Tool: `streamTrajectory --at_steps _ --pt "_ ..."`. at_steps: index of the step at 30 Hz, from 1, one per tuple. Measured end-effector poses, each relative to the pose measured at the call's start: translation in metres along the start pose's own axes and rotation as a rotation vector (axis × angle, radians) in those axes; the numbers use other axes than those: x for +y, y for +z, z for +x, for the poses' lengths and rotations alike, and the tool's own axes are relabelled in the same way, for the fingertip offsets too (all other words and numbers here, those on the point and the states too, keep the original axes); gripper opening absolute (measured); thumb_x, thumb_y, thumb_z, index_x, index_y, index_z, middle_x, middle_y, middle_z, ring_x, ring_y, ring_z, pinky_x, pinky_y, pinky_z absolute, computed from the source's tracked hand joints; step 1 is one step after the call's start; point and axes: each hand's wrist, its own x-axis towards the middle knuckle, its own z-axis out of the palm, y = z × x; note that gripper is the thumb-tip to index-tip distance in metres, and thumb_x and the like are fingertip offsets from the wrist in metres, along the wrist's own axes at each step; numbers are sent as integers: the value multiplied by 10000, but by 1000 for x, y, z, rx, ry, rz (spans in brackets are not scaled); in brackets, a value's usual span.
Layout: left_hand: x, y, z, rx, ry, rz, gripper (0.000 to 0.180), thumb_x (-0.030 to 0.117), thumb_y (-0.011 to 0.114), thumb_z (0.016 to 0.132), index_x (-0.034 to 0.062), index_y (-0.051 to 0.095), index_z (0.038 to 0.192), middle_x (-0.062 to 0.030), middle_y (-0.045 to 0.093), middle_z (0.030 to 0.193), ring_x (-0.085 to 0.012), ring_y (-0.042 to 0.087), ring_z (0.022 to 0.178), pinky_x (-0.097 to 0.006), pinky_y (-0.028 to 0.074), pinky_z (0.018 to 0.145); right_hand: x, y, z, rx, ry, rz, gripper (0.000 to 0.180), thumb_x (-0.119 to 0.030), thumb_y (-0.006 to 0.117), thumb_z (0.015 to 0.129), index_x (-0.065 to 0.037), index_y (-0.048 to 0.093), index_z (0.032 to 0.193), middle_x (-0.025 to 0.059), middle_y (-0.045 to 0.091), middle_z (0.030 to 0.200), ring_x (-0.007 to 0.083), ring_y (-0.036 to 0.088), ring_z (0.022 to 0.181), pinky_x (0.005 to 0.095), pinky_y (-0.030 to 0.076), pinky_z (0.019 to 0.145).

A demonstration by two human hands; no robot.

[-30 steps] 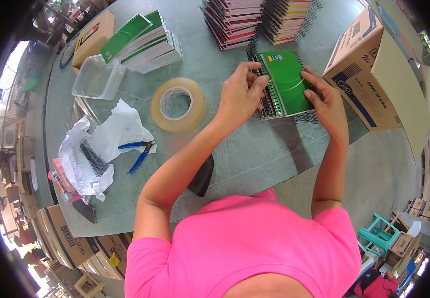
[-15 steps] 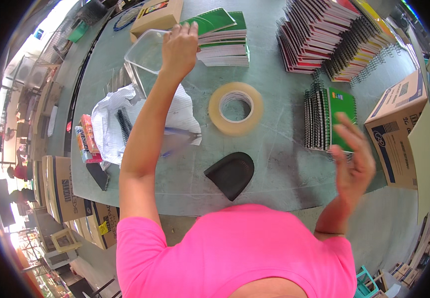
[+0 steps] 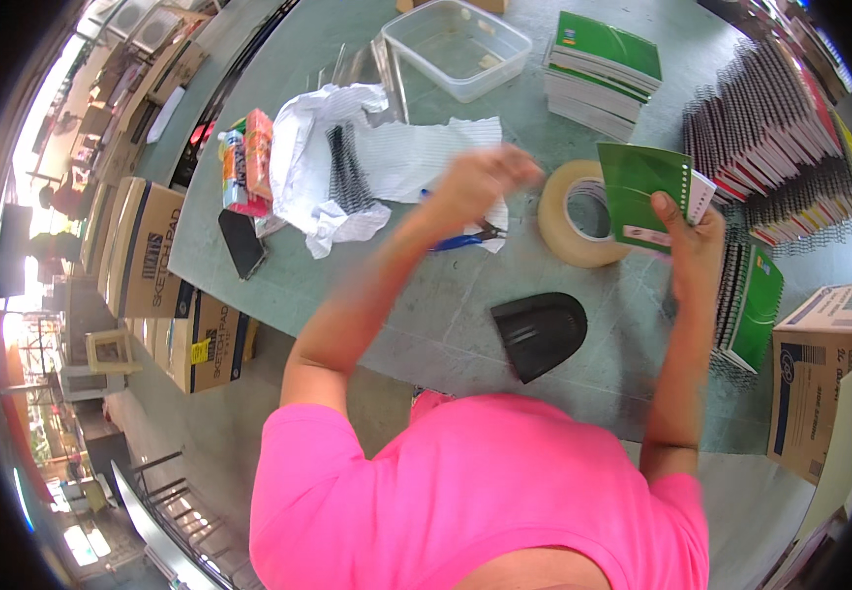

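Note:
My right hand [image 3: 694, 241] grips a green-covered notebook [image 3: 644, 192] by its right part, thumb on the cover. A row of punched holes runs down that edge, and no wire binding shows in it. My left hand [image 3: 485, 187] is blurred by motion in the air over the white paper [image 3: 436, 157], left of the tape roll [image 3: 554, 211]; its fingers are too smeared to read. Blue-handled pliers [image 3: 460, 241] lie beneath it on the paper's edge. Black wire spirals [image 3: 349, 172] rest on the crumpled paper farther left.
Unbound green notebooks [image 3: 598, 84] are stacked at the back, beside a clear plastic tub [image 3: 460, 74]. Spiral-bound notebooks [image 3: 756, 123] pile up at the right, near a cardboard box [image 3: 810, 388]. A black rounded piece [image 3: 541, 334] lies near the front edge.
My left hand has left the green stack at the back and come nearer. My right hand, empty before, now holds a green notebook. The whole view has shifted.

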Motion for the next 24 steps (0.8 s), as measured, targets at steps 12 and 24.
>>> streamTrajectory --at_steps 12,24 --pt "-94 -146 -8 560 -501 1064 306 194 585 715 -38 613 912 -244 637 829 -383 636 790 -439 507 719 -11 35 29 -271 -365 -989 214 -220 588 826 -80 590 987 127 651 855 332 611 798 417 452 656" --pt "19 -6 1 -131 -100 851 682 98 515 731 103 301 1378 -257 603 806 -405 600 743 -472 463 695 -2 50 36 -176 -482 -1234 158 -198 602 804 -76 598 904 115 647 797 319 615 779 425 466 646"
